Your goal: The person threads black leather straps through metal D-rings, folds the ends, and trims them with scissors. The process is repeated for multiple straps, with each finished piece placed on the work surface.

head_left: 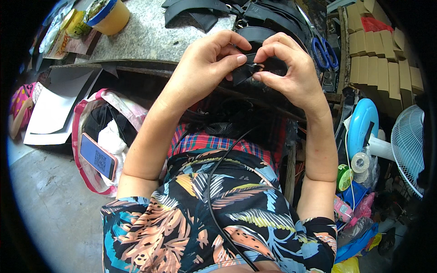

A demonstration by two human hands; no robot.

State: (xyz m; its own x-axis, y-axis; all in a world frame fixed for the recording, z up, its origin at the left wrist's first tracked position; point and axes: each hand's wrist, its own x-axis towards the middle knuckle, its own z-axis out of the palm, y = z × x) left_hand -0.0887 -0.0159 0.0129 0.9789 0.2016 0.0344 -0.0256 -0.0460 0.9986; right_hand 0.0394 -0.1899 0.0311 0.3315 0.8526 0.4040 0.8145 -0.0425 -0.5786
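Strap, black, looks soft and light; we pinch it between both hands, left hand and right hand, gripping near its small ring.

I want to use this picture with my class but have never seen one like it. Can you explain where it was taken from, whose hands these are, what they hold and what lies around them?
The camera sits on a person's head and looks down, so the edges bend. The forearms rising from below are that person's own. The left hand and right hand together pinch a black strap with a small metal ring. Ahead lies a grey stone worktop with more black straps, blue scissors and a yellow tub. A bag with a phone is on the left, a white fan on the right.
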